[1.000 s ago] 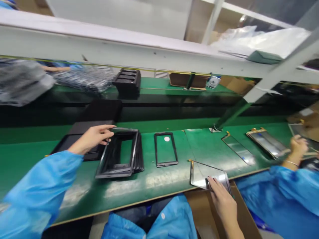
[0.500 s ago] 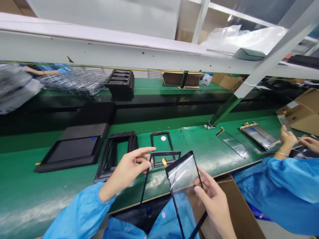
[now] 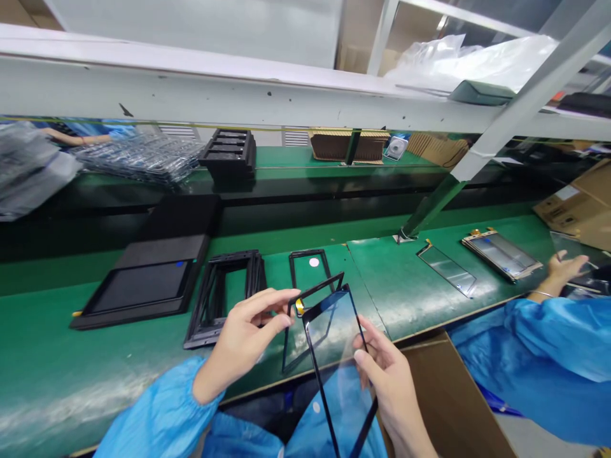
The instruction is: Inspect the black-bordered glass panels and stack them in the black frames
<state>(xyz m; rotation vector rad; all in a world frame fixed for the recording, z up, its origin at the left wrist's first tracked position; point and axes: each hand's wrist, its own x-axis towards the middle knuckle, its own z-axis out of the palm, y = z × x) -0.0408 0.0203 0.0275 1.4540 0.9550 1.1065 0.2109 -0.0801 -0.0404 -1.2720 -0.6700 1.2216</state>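
Observation:
My left hand (image 3: pixel 258 331) pinches the left edge of a thin black frame (image 3: pixel 324 285), tilted above the bench edge. In my right hand (image 3: pixel 386 375) is a clear glass touch panel (image 3: pixel 338 362) with a black border, gripped by its right side. A yellow-orange flex tab (image 3: pixel 300 306) sticks out at the panel's upper left, close to my left fingertips. The panel overlaps the frame in view; whether they touch I cannot tell. Behind them another black frame (image 3: pixel 308 253) lies flat near a white round sticker (image 3: pixel 314 262). Left of it is a stack of black frames (image 3: pixel 224 292).
A dark screen panel (image 3: pixel 138 286) lies on a black foam slab at left. On the right are a single glass panel (image 3: pixel 449 270), a stack of panels (image 3: pixel 503 254) and a co-worker's hand (image 3: pixel 563 270). A green post (image 3: pixel 429 207) rises from the bench (image 3: pixel 372 254).
The glass panel in my right hand has moved left, closer to the frame. The frame in my left hand has tilted, its right end higher. The co-worker's near hand has shifted right and opened.

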